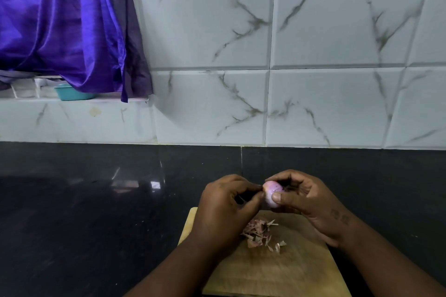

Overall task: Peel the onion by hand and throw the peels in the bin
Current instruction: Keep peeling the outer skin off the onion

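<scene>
Purple cloth point(60, 26) hangs at the far left, draped over a ledge; under its hem sits a teal tub point(72, 94), partly hidden. Black polished counter point(72, 224) fills the near left and runs across the scene; a wooden board point(277, 272) lies on it at the near centre. Above the board's left part is the left hand point(224, 205), its fingers curled, thumb and forefinger pinched together at the left end of the onion point(271, 194); whether a strip of skin lies between them cannot be told. A small heap of papery pink peels point(259, 234) lies on the board, below and between the hands. The onion is small, pink and glossy, held in the air above the far edge of the board, clear of it; the right hand point(306, 198) grasps it from the right, fingers arched over its top and the thumb pressed on its near side. White marble-veined tiles point(337, 55) cover the far wall, centre to right.
</scene>
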`<action>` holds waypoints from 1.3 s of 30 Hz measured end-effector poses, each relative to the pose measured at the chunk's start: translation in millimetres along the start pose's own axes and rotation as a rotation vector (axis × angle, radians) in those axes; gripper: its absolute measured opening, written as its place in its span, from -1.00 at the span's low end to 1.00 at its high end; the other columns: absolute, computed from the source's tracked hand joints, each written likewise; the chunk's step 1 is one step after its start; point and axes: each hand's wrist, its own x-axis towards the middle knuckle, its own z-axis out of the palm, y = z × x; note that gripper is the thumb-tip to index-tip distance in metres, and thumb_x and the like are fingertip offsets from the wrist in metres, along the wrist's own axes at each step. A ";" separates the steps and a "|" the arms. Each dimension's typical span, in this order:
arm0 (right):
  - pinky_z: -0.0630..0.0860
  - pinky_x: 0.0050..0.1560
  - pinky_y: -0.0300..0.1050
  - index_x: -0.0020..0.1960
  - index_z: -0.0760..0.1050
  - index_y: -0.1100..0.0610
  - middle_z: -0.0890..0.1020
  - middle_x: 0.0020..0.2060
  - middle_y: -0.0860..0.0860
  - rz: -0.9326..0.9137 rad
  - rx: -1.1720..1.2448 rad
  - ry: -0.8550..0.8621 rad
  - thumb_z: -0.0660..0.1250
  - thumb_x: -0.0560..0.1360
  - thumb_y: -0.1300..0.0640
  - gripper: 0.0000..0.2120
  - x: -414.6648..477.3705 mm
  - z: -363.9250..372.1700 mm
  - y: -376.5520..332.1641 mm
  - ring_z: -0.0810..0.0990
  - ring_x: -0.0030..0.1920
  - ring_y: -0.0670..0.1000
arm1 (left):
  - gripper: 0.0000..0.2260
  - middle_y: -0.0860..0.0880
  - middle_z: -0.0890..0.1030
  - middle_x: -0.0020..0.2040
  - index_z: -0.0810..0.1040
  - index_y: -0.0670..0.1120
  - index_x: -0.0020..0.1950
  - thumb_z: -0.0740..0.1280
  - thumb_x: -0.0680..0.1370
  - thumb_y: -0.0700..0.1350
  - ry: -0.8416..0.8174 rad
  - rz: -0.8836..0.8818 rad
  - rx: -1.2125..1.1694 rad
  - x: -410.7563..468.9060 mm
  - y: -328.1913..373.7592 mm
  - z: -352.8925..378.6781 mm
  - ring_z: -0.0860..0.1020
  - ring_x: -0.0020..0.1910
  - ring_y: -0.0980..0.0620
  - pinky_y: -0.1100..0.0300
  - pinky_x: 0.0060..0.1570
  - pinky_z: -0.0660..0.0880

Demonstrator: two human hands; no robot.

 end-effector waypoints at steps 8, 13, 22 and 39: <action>0.69 0.09 0.16 0.07 0.70 0.11 0.73 0.03 0.18 0.005 -0.032 -0.010 0.60 0.28 0.05 -0.62 -0.5 2.1 1.8 0.72 0.07 0.25 | -0.91 0.13 0.74 -0.15 0.81 0.01 0.00 0.55 0.52 -0.09 0.034 0.013 0.032 -0.8 -1.2 0.0 0.68 -0.17 0.17 0.18 -0.21 0.64; 0.68 0.09 0.19 0.07 0.70 0.15 0.73 0.02 0.21 0.018 0.018 0.003 0.61 0.26 0.02 -0.58 0.9 3.1 1.8 0.72 0.04 0.21 | -0.89 0.14 0.74 -0.11 0.79 0.01 0.06 0.52 0.55 -0.08 0.035 0.033 0.057 -0.5 1.6 -0.5 0.68 -0.14 0.19 0.25 -0.16 0.64; 0.68 0.09 0.11 0.09 0.68 0.18 0.74 0.00 0.23 0.010 0.012 0.005 0.60 0.29 0.06 -0.59 0.3 2.9 2.0 0.73 0.01 0.20 | -0.90 0.12 0.76 -0.11 0.81 -0.01 0.04 0.55 0.54 -0.12 0.016 0.016 0.028 -0.8 2.9 -1.3 0.69 -0.14 0.20 0.21 -0.16 0.66; 0.70 0.09 0.14 0.11 0.68 0.18 0.72 0.03 0.23 -0.001 -0.010 0.008 0.61 0.28 0.04 -0.56 0.1 5.3 0.7 0.69 0.10 0.35 | -0.82 0.16 0.55 -0.14 0.62 0.03 -0.07 0.30 0.55 0.08 0.033 0.105 0.260 -2.2 9.6 2.6 0.50 -0.22 0.16 0.26 -0.29 0.50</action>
